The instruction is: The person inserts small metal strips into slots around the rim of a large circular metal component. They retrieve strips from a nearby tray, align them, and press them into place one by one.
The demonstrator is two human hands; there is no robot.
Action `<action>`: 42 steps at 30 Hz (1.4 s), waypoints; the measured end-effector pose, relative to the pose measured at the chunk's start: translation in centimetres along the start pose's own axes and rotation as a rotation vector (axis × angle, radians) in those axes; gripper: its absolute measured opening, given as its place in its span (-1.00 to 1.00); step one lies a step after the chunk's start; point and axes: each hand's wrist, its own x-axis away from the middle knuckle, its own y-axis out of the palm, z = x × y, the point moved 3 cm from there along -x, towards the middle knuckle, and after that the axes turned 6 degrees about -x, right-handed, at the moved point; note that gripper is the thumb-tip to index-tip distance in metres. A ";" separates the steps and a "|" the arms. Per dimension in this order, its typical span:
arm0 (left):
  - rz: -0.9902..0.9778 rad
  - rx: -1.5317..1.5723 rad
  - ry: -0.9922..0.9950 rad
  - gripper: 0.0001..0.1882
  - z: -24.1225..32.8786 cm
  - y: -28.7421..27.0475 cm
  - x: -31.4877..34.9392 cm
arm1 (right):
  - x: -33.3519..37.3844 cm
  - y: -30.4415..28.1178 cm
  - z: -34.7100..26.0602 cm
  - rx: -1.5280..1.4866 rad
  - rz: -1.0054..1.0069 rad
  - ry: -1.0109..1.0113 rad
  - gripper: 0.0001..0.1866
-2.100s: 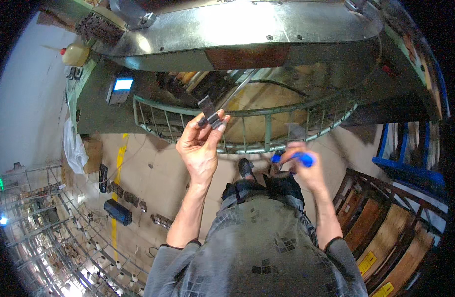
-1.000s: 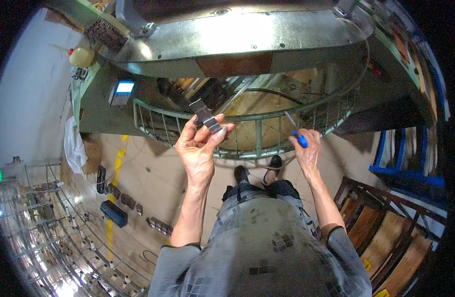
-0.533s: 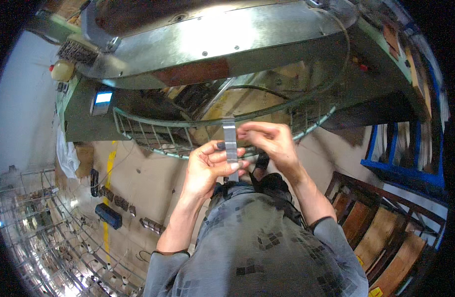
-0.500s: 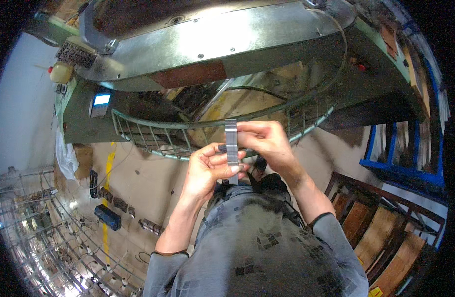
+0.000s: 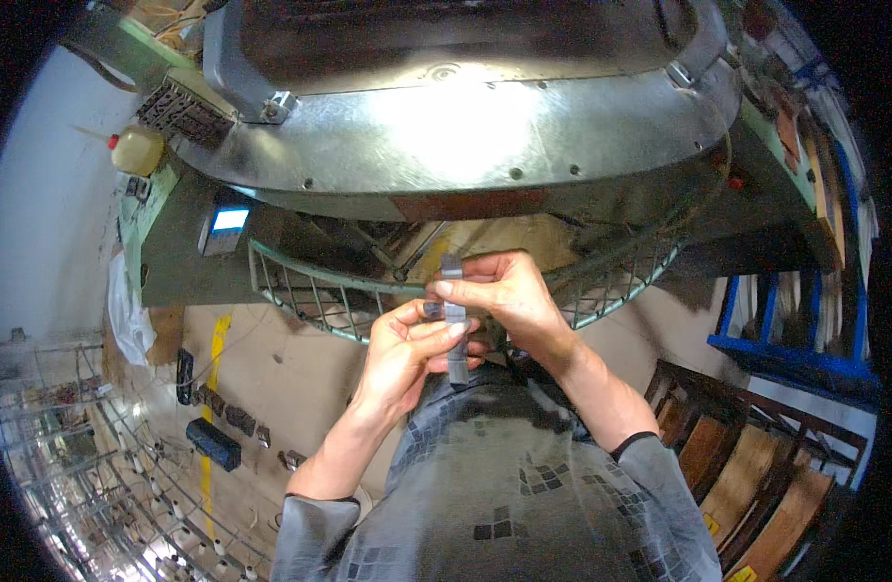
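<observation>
A narrow grey strip with a shiny, banded surface is held upright between my two hands, in front of my body. My left hand grips its lower half, thumb on the face and fingers behind. Something dark sits at the tip of one left finger; I cannot tell what it is. My right hand pinches the upper part, its thumb lying across the front. The strip's lower end sticks out below the left fingers.
Ahead stands a large machine with a curved metal bed and a green curved rail. A lit display and a yellowish bottle are at left. A rack of cones is lower left, blue shelving and wooden boards right.
My right thumb and fingers have closed over the upper part of the strip, where they were beside it. The strip sits slightly lower. My view has shifted, showing more of the machine's bed.
</observation>
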 end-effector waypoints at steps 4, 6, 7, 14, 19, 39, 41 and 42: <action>-0.020 -0.032 -0.056 -0.74 2.8 -4.2 0.2 | -2.6 3.5 0.5 -0.081 0.014 0.024 -0.67; -0.040 -0.025 -0.086 -0.73 4.1 -5.9 -0.2 | -3.6 4.8 0.5 -0.096 0.038 0.016 -0.69; -0.059 -0.038 -0.072 -0.74 4.7 -6.4 -0.5 | -4.0 5.4 0.4 -0.106 0.054 -0.004 -0.70; -0.142 -0.080 -0.086 -0.68 7.7 -8.1 -4.8 | -6.8 7.0 0.0 -0.057 0.289 -0.262 -0.78; -0.176 -0.214 -0.072 -0.61 8.2 -7.8 -5.5 | -6.7 7.1 0.4 -0.146 0.325 -0.186 -0.73; -0.388 -0.187 -0.340 -0.63 6.9 -8.3 -3.2 | -2.4 6.7 0.0 0.191 0.328 -0.143 -0.67; -0.377 -0.184 -0.347 -0.63 7.0 -8.4 -3.0 | -2.1 6.2 0.3 0.054 0.389 -0.086 -0.73; -0.383 -0.186 -0.350 -0.64 6.9 -8.4 -3.0 | -2.0 6.0 0.4 -0.011 0.427 -0.056 -0.74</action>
